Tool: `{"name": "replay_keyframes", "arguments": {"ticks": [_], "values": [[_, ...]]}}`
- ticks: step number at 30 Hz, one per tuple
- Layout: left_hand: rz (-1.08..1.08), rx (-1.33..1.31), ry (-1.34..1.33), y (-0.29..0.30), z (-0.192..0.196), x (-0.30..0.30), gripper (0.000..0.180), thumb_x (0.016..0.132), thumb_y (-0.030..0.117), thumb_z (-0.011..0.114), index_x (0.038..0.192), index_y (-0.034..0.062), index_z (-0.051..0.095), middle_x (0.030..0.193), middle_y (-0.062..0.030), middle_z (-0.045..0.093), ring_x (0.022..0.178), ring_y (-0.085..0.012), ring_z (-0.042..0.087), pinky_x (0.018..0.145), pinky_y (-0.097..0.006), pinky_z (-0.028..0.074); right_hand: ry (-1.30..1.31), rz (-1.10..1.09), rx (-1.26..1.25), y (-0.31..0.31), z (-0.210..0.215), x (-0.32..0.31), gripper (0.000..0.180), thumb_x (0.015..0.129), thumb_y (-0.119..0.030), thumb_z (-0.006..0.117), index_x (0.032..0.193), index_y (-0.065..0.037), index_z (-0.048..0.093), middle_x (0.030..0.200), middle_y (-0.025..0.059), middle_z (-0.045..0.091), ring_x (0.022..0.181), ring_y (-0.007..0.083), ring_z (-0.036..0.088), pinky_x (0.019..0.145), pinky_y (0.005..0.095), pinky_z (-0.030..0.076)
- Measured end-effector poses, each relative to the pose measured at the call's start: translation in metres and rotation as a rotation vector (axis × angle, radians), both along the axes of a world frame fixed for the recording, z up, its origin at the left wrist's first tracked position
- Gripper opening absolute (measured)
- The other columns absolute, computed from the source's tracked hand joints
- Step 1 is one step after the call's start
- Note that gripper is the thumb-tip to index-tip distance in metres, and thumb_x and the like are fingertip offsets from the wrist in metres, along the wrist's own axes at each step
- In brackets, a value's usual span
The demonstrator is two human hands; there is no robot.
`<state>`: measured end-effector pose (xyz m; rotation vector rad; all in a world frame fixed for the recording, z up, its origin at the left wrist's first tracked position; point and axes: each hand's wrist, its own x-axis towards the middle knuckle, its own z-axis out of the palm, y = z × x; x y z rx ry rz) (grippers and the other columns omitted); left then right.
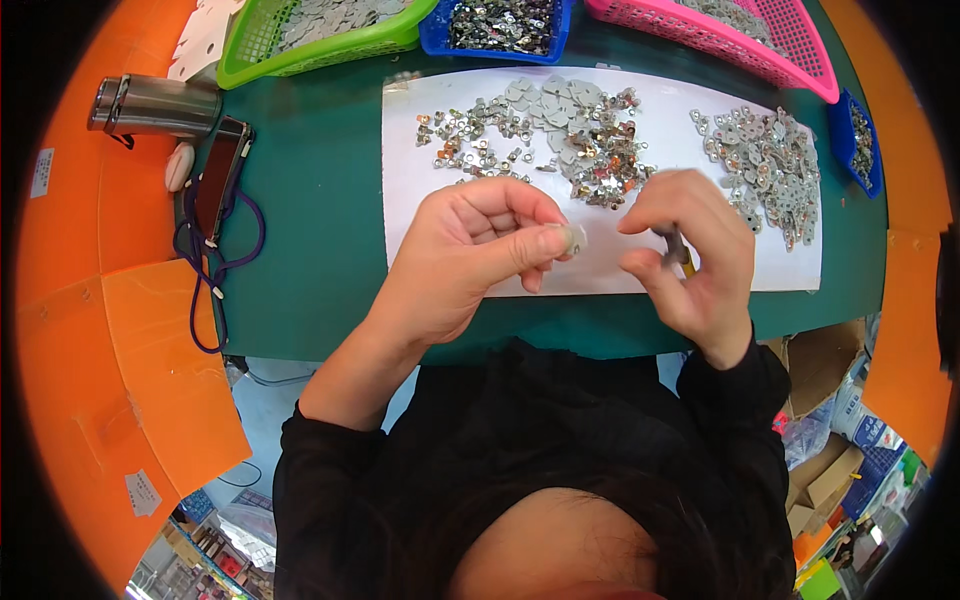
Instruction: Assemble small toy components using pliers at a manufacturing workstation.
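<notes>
My left hand [485, 245], in the middle over the white sheet, pinches a small grey metal plate [574, 240] between thumb and forefinger. To its right, my right hand [695, 255] has its thumb and forefinger apart, with nothing visible between their tips. Tucked against its palm is a tool with a dark metal part and a yellow handle [686, 264], mostly hidden by the fingers. Beyond my hands lie a heap of flat grey plates [565, 105] and a pile of small silvery and coppery metal fittings [608, 165]. Assembled-looking plates with fittings [770, 165] are heaped at the right.
The white sheet [420, 215] lies on a green table [310, 180]. Along the far edge stand a green basket [330, 60], a blue bin [490, 52] and a pink basket [740, 62]. Another blue bin [855, 140] is at right. A steel flask [165, 105] and a corded phone [222, 180] lie left.
</notes>
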<state>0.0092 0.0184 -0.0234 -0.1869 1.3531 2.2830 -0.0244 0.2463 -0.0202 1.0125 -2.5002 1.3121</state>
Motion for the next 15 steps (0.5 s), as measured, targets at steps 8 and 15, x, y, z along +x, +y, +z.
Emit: {"name": "replay_keyframes", "arguments": {"ticks": [8, 15], "values": [[0.156, -0.107, 0.155, 0.011, 0.002, 0.008, 0.014, 0.09, 0.004, 0.071, 0.1, -0.0024, 0.065, 0.088, -0.0052, 0.068, 0.073, -0.0074, 0.061, 0.063, -0.021, 0.05, 0.32, 0.033, -0.098, -0.011, 0.006, 0.002, 0.028, 0.071, -0.008, 0.084, 0.095, -0.007, 0.071, 0.079, 0.0067, 0.061, 0.071, 0.0234, 0.057, 0.063, 0.0328, 0.045], [0.04, -0.217, 0.212, 0.007, 0.0, 0.008, 0.013, 0.091, 0.004, 0.069, 0.101, -0.0036, 0.066, 0.089, -0.0042, 0.067, 0.073, -0.0059, 0.061, 0.064, -0.02, 0.051, 0.163, 0.137, -0.076, -0.016, 0.001, -0.006, 0.025, 0.068, -0.005, 0.082, 0.09, -0.008, 0.07, 0.082, 0.0047, 0.066, 0.079, 0.026, 0.061, 0.069, 0.0347, 0.049]]}}
